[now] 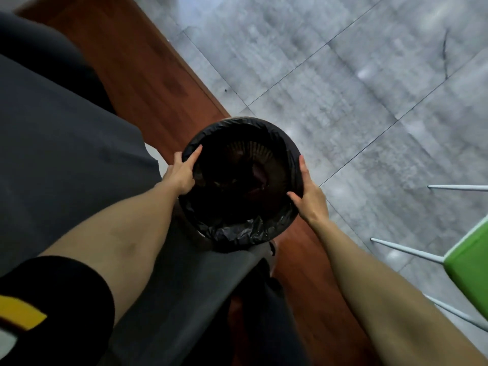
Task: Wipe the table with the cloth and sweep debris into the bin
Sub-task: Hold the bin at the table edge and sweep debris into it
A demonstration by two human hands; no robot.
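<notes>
I see the bin (240, 186) between my left hand (182, 171) and right hand (311, 199), the chair (470, 268) right of it.

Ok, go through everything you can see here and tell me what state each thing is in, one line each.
Bin: open-topped, lined with a black bag, gripped at the rim on both sides.
Bag: folded over the rim, crumpled at the near edge; contents too dark to tell.
Left hand: shut on the bin's rim.
Right hand: shut on the opposite rim.
Green chair: only partly in view, on the tiled floor.
</notes>
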